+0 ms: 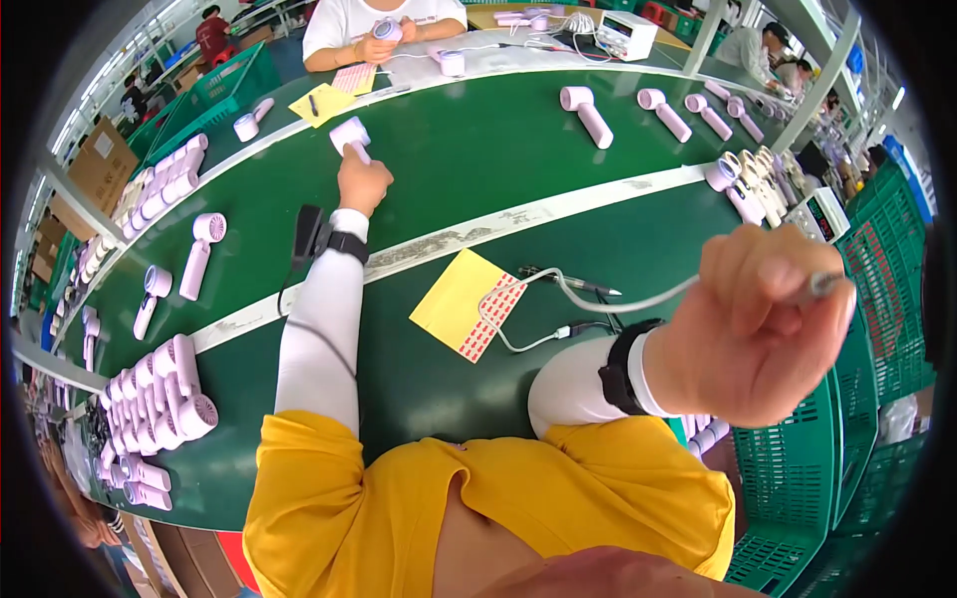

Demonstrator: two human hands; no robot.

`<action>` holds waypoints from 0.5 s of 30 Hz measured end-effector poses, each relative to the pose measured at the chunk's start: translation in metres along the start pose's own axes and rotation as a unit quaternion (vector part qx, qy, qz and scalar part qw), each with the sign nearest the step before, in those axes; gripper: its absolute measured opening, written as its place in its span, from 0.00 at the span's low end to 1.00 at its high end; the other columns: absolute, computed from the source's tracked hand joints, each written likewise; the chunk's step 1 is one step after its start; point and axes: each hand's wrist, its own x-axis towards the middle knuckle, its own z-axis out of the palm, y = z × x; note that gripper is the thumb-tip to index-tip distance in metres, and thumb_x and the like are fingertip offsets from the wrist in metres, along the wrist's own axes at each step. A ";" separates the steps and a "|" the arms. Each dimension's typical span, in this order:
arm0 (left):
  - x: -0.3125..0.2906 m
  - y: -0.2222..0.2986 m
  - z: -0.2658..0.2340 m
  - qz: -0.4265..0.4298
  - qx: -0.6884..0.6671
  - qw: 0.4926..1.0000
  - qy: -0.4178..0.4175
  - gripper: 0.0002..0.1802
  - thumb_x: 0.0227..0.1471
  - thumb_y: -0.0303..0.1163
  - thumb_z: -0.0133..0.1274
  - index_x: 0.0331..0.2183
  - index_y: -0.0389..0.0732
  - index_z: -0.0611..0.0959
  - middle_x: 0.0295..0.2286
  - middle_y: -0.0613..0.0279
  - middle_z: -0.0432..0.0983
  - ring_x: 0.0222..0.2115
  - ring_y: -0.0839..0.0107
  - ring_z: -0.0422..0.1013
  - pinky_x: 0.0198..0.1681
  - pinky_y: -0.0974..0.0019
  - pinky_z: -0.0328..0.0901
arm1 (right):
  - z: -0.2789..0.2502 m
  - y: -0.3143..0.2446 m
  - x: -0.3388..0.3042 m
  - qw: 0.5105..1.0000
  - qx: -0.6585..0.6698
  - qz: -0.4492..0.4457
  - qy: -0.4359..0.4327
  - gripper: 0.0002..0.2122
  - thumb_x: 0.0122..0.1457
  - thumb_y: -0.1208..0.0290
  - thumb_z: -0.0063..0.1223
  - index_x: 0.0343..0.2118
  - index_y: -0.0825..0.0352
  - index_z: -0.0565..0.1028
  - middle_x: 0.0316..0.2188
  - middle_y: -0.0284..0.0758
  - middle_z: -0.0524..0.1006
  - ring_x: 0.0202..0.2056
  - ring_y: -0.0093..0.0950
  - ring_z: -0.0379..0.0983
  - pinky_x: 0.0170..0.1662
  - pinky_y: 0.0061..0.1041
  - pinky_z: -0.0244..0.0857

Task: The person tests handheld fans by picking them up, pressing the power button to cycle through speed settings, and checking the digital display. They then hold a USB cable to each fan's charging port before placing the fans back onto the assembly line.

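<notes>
My left hand [365, 185], arm stretched forward over the green belt, is closed round the handle of a lilac handheld fan [349, 133]. Close to the camera at the right, my right hand [750, 334] is raised with its fingers pinched on a white cable [643, 302]; a small metallic tip pokes out by the thumb. That cable loops down across a yellow sheet of paper with red-marked labels [454, 299] to a plug joined to a dark lead [573, 329]. A pen [588, 287] lies just beyond the sheet.
Stacked lilac fans [159, 399] stand at the left, and more single fans [586, 118] lie along the belt [469, 130]. A small device with a display [822, 214] and green crates [882, 289] are at the right. Across the belt, a person in white holds a fan [387, 30].
</notes>
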 end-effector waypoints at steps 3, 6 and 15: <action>0.038 -0.047 0.017 0.096 0.249 0.960 0.082 0.24 0.32 0.28 0.52 0.33 0.25 0.65 0.26 0.40 0.69 0.26 0.50 0.68 0.31 0.58 0.64 | -0.001 -0.002 0.002 0.974 0.127 0.013 -0.184 0.16 0.57 0.63 0.27 0.23 0.68 0.66 0.10 0.27 0.56 0.12 0.15 0.44 0.16 0.19 0.37; 0.013 -0.007 0.011 0.067 0.180 0.981 -0.002 0.23 0.33 0.30 0.52 0.33 0.26 0.66 0.29 0.38 0.68 0.29 0.47 0.67 0.34 0.57 0.62 | -0.008 -0.003 0.010 0.960 0.096 0.040 -0.258 0.16 0.57 0.62 0.27 0.24 0.67 0.67 0.11 0.27 0.57 0.12 0.16 0.44 0.17 0.19 0.37; -0.026 -0.064 -0.146 0.163 0.549 0.803 0.165 0.15 0.36 0.33 0.47 0.24 0.29 0.73 0.25 0.46 0.69 0.29 0.52 0.66 0.36 0.55 0.61 | -0.008 -0.003 0.005 0.958 0.154 0.050 -0.238 0.17 0.56 0.61 0.28 0.24 0.68 0.67 0.11 0.27 0.56 0.12 0.16 0.44 0.17 0.18 0.37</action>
